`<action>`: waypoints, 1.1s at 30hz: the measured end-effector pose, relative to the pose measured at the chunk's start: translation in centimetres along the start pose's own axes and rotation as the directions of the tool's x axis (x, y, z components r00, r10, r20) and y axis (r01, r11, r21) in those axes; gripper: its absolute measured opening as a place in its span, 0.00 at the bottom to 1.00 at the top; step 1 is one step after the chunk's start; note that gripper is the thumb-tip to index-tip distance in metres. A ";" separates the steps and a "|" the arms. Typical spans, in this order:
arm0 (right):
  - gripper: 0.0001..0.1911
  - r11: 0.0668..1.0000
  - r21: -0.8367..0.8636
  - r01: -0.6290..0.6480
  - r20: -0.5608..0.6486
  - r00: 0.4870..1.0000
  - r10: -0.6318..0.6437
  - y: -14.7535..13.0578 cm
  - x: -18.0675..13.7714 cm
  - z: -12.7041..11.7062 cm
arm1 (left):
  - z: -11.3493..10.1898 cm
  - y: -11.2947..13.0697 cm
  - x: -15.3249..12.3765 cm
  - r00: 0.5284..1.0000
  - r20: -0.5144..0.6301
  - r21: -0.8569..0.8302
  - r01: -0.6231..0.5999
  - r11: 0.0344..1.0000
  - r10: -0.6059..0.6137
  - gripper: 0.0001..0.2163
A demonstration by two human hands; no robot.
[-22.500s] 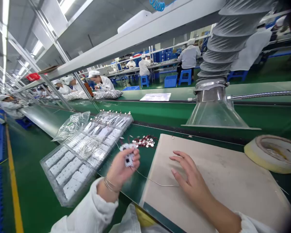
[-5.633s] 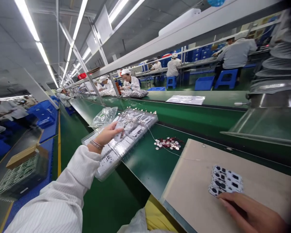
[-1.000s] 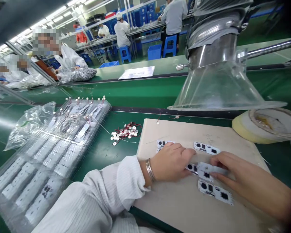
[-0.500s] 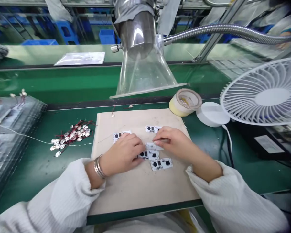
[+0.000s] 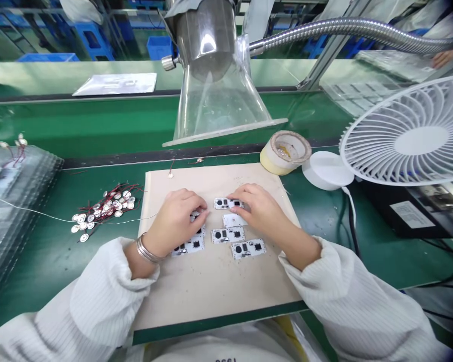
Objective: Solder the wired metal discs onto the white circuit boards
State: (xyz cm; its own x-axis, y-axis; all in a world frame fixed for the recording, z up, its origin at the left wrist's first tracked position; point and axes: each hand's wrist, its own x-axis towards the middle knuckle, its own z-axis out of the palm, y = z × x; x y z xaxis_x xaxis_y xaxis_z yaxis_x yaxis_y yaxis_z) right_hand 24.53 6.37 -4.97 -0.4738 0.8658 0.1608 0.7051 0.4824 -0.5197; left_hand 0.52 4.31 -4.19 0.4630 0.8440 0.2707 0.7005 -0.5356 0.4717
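Observation:
On a beige board (image 5: 211,286) lie several small white circuit boards with black parts. My right hand (image 5: 262,208) has its thumb and fingertips closed on the right end of a circuit board (image 5: 222,203) at the top of the right group. Below it are a blank-faced white board (image 5: 232,220) and two more circuit boards (image 5: 219,236) (image 5: 248,248). My left hand (image 5: 181,218) curls over the left group, with part of a circuit board (image 5: 195,216) showing between thumb and fingers. Its palm partly hides that group, whose lowest circuit board (image 5: 191,245) shows below it.
To the left lies a pile of small round discs with red wires (image 5: 109,203), near stacked clear trays (image 5: 22,201). A clear fume hood (image 5: 222,110) hangs ahead. A tape roll (image 5: 286,152) and a white fan (image 5: 415,136) stand at the right.
My left hand has moved left from the right group, uncovering boards there. My right hand has shifted from the blank-faced board to the top circuit board, which sits further left. The view has shifted slightly.

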 end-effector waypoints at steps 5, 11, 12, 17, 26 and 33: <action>0.05 0.997 0.021 0.080 0.148 0.986 -0.083 0.2 -0.8 -2.4 | 0.0 -0.2 0.2 1.000 -0.008 -0.008 0.021 1.000 -0.021 0.04; 0.09 0.993 -0.021 0.114 0.301 0.948 -0.103 -0.1 -1.2 -2.4 | 0.1 -0.3 0.2 1.000 0.000 -0.007 0.015 1.000 -0.015 0.04; 0.09 0.995 -0.008 0.102 0.282 0.955 -0.096 -0.3 -1.1 -2.1 | 0.2 -0.4 0.2 1.000 -0.003 -0.008 0.018 1.000 -0.018 0.04; 0.12 0.997 0.009 0.080 0.189 0.979 -0.080 -1.2 -0.8 -0.5 | 0.1 -0.3 0.2 0.999 -0.006 -0.009 0.033 0.999 -0.033 0.04; 0.11 0.983 -0.088 0.164 0.170 0.974 -0.147 -1.1 -0.8 -0.6 | 0.0 -0.4 0.3 0.999 -0.003 -0.013 0.033 0.999 -0.033 0.04; 0.08 0.978 -0.031 0.206 0.336 0.924 -0.184 -2.0 -1.4 -1.7 | 0.0 -0.4 0.3 0.999 -0.004 -0.007 0.033 0.999 -0.033 0.04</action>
State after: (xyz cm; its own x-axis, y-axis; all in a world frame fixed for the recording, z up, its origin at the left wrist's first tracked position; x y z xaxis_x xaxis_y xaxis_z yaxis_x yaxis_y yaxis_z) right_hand 24.65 4.41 -2.73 -0.7445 0.6666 -0.0375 0.6084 0.6542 -0.4492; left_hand 0.40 4.81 -4.33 0.4377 0.8613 0.2580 0.7118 -0.5073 0.4858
